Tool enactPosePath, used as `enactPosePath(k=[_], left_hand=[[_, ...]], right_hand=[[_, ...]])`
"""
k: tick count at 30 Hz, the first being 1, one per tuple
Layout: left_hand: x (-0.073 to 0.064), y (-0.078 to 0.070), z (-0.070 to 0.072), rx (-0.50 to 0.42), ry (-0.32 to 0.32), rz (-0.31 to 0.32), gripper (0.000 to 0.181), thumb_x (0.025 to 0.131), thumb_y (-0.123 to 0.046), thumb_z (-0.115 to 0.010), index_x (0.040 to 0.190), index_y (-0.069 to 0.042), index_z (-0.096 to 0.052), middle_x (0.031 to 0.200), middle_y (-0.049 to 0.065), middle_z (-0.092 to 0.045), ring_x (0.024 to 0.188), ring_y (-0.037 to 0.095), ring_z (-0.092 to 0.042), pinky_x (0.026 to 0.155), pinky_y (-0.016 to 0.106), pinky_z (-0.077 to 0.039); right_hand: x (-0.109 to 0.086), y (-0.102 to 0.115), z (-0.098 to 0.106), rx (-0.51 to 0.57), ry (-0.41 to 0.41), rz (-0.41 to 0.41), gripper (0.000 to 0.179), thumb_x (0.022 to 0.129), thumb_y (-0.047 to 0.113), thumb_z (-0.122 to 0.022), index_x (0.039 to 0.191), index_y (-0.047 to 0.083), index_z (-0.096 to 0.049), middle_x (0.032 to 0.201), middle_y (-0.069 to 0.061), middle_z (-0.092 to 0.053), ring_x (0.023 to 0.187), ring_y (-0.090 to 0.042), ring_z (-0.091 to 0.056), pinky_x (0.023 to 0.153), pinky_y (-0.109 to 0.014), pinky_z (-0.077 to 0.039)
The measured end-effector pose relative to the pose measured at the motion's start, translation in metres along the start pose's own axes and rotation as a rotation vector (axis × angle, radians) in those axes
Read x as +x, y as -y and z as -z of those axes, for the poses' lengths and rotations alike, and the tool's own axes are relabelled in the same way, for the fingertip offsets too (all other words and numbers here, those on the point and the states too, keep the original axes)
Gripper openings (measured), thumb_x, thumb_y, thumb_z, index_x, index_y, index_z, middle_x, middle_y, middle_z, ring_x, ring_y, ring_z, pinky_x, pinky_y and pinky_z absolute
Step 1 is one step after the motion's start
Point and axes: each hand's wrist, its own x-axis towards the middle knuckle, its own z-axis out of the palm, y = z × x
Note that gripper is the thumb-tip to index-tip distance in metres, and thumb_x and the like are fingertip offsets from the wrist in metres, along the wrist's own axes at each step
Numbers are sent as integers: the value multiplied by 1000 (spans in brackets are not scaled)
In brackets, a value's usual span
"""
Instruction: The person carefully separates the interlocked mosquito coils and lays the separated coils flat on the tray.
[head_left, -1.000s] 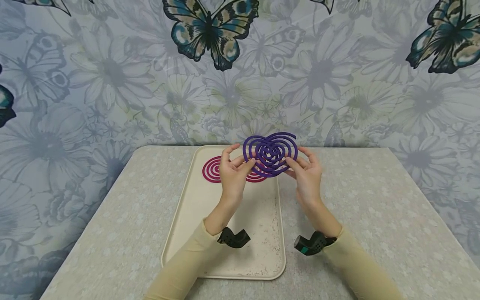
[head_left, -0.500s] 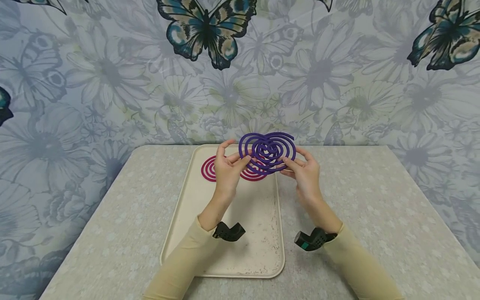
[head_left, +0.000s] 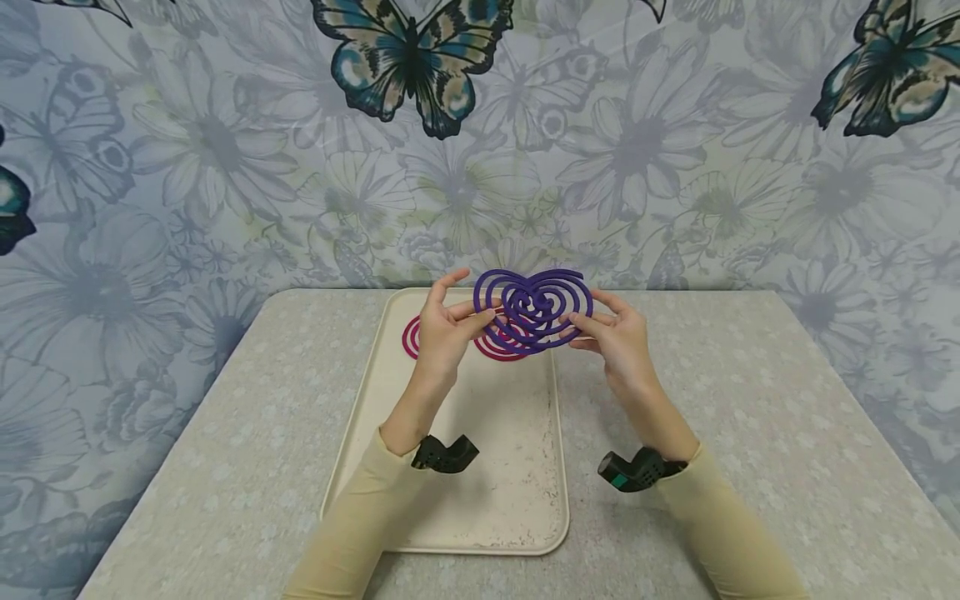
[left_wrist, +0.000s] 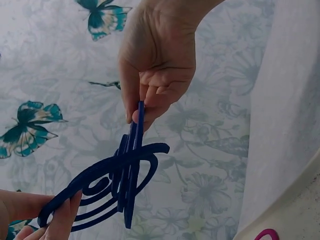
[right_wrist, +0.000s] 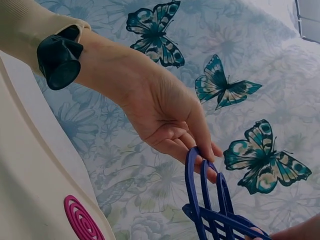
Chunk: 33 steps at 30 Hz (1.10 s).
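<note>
Purple coils (head_left: 537,302), above tray (head_left: 487,492): pinched by left hand (head_left: 444,333) and right hand (head_left: 624,340). Pink coils (head_left: 498,357), 2: on tray.

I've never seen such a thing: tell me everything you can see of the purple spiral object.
The purple spiral object looks like two flat, crossing coils, smooth and plastic-like, bluer in the wrist views; whether joined or merely interlocked, I cannot tell. It is held up in the air near the far end of the tray, the left hand pinching one side and the right hand the other. Nothing else appears to touch it.
</note>
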Motion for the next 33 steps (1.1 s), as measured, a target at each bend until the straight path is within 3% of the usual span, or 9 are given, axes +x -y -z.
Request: enactPosePath(k=[8, 13, 15, 20, 24, 28, 33], left_hand=[[0, -1, 1, -7, 15, 16, 58, 83, 12, -62, 134, -9, -42, 100, 23, -72, 70, 13, -72, 69, 24, -59], [-2, -2, 2, -3, 24, 20, 59, 83, 12, -61, 134, -9, -43, 106, 32, -66, 69, 13, -72, 69, 24, -59], [-3, -3, 2, 52, 24, 47, 63, 81, 11, -63, 136, -11, -42, 113, 33, -63, 71, 10, -71, 72, 23, -58], [-3, -3, 5, 237, 92, 177, 73, 81, 4, -66, 143, -19, -36, 115, 22, -66, 76, 5, -67, 79, 22, -55], [-1, -2, 5, 246, 82, 224, 67, 84, -1, -67, 142, -17, -40, 103, 18, -71, 69, 5, -67, 72, 23, -56], [-1, 0, 4, 236, 56, 182, 64, 83, 2, -68, 140, -16, -43, 104, 24, -70, 68, 6, -68, 71, 23, -58], [-3, 6, 2, 302, 141, 111, 69, 80, 6, -68, 140, -15, -42, 100, 28, -70, 70, 11, -69, 69, 26, -58]], right_hand=[[1, 4, 8, 1, 42, -15, 57, 92, 0, -56, 144, -2, -32, 71, 8, -72, 60, -5, -67, 57, -17, -55], [0, 2, 5, 19, 62, 54, 56, 92, -1, -56, 143, -3, -33, 71, 8, -72, 60, -5, -67, 59, -17, -55], [-1, -1, 2, -37, 73, 102, 55, 91, 0, -58, 142, -1, -36, 74, 10, -72, 62, -4, -67, 62, -18, -56], [-4, -6, -2, -234, 117, 204, 51, 90, 3, -61, 138, 1, -45, 78, 15, -70, 67, -4, -67, 67, -20, -57], [-4, -7, 0, -279, 159, 216, 49, 90, 3, -62, 137, 1, -47, 78, 15, -70, 68, -6, -67, 66, -21, -57], [-1, -8, 3, -300, 150, 178, 47, 89, 3, -63, 134, 1, -49, 78, 13, -71, 67, -6, -67, 64, -23, -58], [9, -11, 10, -379, 128, 108, 43, 88, 8, -66, 128, -2, -53, 74, 13, -69, 64, -4, -66, 62, -21, -57]])
